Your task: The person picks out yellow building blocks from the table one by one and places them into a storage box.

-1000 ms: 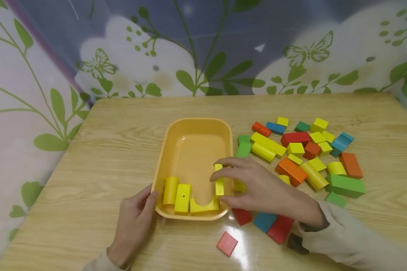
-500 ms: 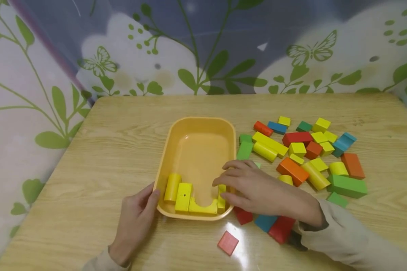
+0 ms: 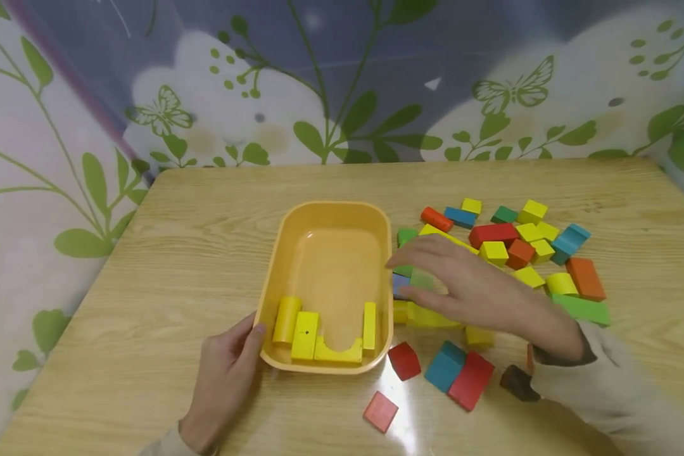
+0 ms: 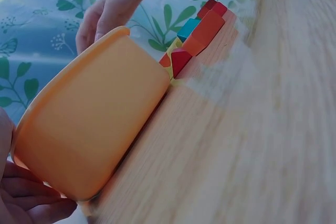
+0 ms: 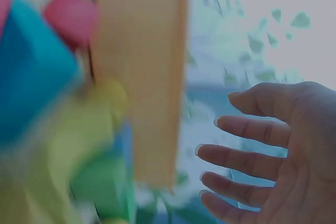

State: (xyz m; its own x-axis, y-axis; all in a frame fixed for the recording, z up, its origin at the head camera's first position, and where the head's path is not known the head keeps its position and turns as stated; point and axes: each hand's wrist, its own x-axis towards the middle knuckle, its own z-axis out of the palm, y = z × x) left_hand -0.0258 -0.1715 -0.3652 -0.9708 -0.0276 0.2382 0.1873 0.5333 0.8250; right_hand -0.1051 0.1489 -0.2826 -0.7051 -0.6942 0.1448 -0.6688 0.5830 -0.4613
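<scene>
My left hand (image 3: 228,370) grips the near left side of a yellow-orange plastic tray (image 3: 326,367), thumb at the rim and fingers against the outer wall, as the left wrist view also shows. Inside the tray stand a yellow cylinder (image 3: 287,320), a yellow rectangular block (image 3: 304,335), a yellow arch block (image 3: 339,353) and a thin yellow block (image 3: 369,326) along the near end. My right hand (image 3: 462,282) hovers over blocks just right of the tray, fingers spread and holding nothing; the right wrist view shows its palm bare. It hides some blocks beneath it.
Loose coloured blocks spread right of the tray, including a red block (image 3: 493,235), an orange block (image 3: 586,278) and a blue curved block (image 3: 571,243). Nearer lie a pink square block (image 3: 380,411), a blue block (image 3: 445,366) and a dark block (image 3: 520,383). A patterned wall (image 3: 342,82) borders the table.
My right hand set the thin yellow block down at the tray's near right corner, let go, and moved out rightward over the loose blocks. The left hand stays on the tray.
</scene>
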